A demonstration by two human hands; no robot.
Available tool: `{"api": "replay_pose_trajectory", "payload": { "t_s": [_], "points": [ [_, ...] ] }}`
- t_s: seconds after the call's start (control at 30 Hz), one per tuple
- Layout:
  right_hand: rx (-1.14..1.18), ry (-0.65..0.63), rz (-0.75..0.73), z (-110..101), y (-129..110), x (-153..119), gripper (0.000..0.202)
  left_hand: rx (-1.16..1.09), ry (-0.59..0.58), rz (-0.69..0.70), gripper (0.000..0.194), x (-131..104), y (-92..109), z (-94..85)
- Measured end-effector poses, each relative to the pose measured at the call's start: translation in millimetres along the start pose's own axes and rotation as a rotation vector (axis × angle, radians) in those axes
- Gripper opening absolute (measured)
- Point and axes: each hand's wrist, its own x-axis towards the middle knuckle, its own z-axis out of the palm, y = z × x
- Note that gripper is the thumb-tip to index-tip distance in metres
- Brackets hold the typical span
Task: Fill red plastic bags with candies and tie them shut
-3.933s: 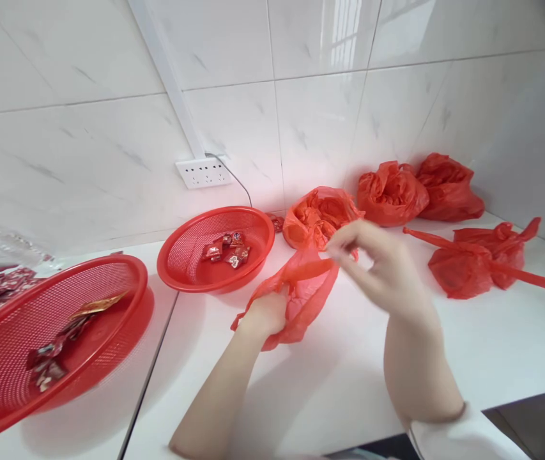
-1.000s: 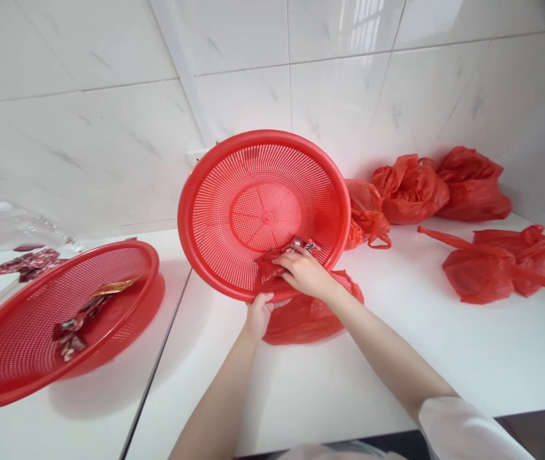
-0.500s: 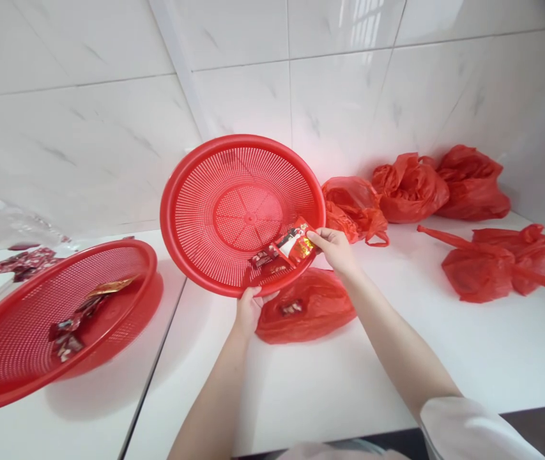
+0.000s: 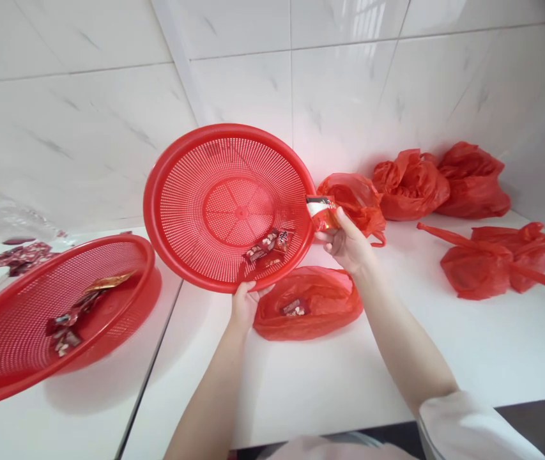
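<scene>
My left hand (image 4: 247,306) grips the lower rim of a red plastic colander (image 4: 190,211), which is tilted so that its inside faces me. Several small wrapped snack packets (image 4: 267,246) lie in its lower right part. Just past the right rim, my right hand (image 4: 351,246) pinches a red, white and gold snack packet (image 4: 322,214) between thumb and fingers. Below the colander, an open red plastic bag (image 4: 320,326) rests on the white counter with dark red packets (image 4: 295,308) inside.
A second red colander (image 4: 8,338) with a few packets stands at left. Behind it lie more red packets (image 4: 25,255) and a clear plastic thing (image 4: 27,217). Red bags (image 4: 411,185) line the tiled wall at right; a tied red bag (image 4: 492,265) sits nearer. A seam (image 4: 157,354) divides the counter.
My right hand has lifted the packet out of the colander, up and right past its rim. The colander has shifted slightly left, with my left hand still on it. The bag below shows more of its opening.
</scene>
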Motion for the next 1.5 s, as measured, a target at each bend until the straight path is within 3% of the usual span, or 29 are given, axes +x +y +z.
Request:
{"api": "replay_pose_trajectory", "payload": {
  "t_s": [0.23,0.47,0.67,0.73,0.87,0.9,0.93,1.0,1.07,1.1,1.23,1.3,1.4,1.5],
  "points": [
    [-0.224,-0.102,-0.062,3.3,5.5,-7.0,0.034,-0.006,0.018,0.024,0.017,-1.0,4.0,3.8],
    [-0.321,-0.093,-0.104,2.2,8.1,-6.3,0.034,-0.027,0.040,0.023,0.029,0.8,4.0,2.2],
    [-0.446,-0.111,-0.100,-0.5,5.4,-5.6,0.031,0.004,0.022,0.021,0.028,1.2,2.3,1.5],
    [-0.579,-0.225,-0.065,-2.0,1.7,-8.5,0.028,0.015,0.023,0.019,0.026,0.6,2.6,2.9],
    [-0.910,-0.621,0.050,-4.5,0.2,-15.0,0.021,0.020,0.017,0.014,0.029,-0.5,4.0,5.8],
    [-1.016,-0.653,0.041,-4.6,2.1,-15.6,0.018,0.023,0.017,0.017,0.029,-0.5,4.0,5.9],
    [-1.133,-0.628,0.009,-4.4,4.7,-15.7,0.016,0.026,0.020,0.021,0.029,-0.3,3.8,5.7],
    [-1.346,-0.461,-0.103,-2.8,10.7,-15.0,0.013,0.031,0.031,0.025,0.027,0.3,2.8,4.6],
    [-1.419,-0.321,-0.230,0.5,15.8,-14.0,0.009,0.037,0.041,0.020,0.027,0.6,1.2,3.6],
    [-1.402,-0.309,-0.290,2.8,17.8,-13.9,0.009,0.043,0.043,0.013,0.028,0.4,0.5,3.4],
    [-1.329,-0.405,-0.513,13.9,28.6,-16.1,0.020,0.062,0.017,-0.027,0.035,-2.8,-1.8,5.9],
    [-1.402,-0.489,-0.584,18.0,39.1,-17.4,0.037,0.069,-0.008,-0.045,0.041,-5.0,-2.6,8.2],
    [-1.522,-0.599,-0.601,19.3,57.2,-17.2,0.061,0.083,-0.012,-0.079,0.043,-6.8,-3.9,10.1],
    [-1.559,-0.671,-0.591,16.1,66.3,-14.4,0.056,0.086,0.007,-0.062,0.039,-6.3,-4.7,9.5]
  ]
}}
